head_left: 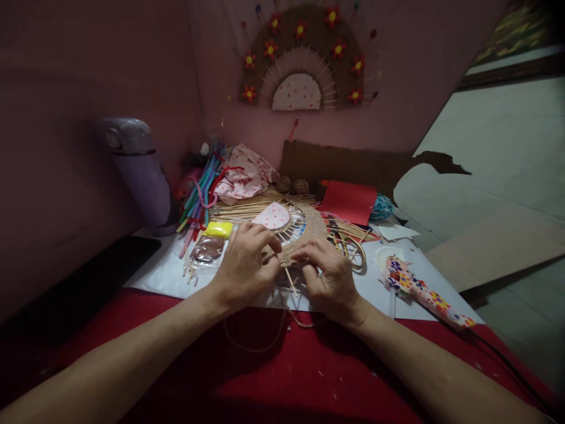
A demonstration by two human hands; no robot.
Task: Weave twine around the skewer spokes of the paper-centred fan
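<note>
At the centre of the view, a half-round woven piece [315, 224] is lying above the white sheet [150, 268] on the red tabletop [318, 377], and both hands are placed at its near edge. By the left hand [247, 268], at seven o'clock, this edge is grasped between the thumb and the bent index finger. The right hand [330, 277], at five o'clock, is half curled, with its fingertips laid on the woven band; whether something is pinched there cannot be told. Between the hands, thin sticks [290, 281] are seen jutting out, and a loop of twine [256, 351] is hanging at six o'clock. At eight o'clock, brown material is contained in a clear packet [207, 250], and against it a yellow packet [219, 229] is placed. Between nine and ten o'clock, a purple bottle [143, 176] is standing, its contents hidden. At four o'clock, scissors [355, 253] are laid near the right hand, and farther out, a flower-patterned glue gun [426, 294].
</note>
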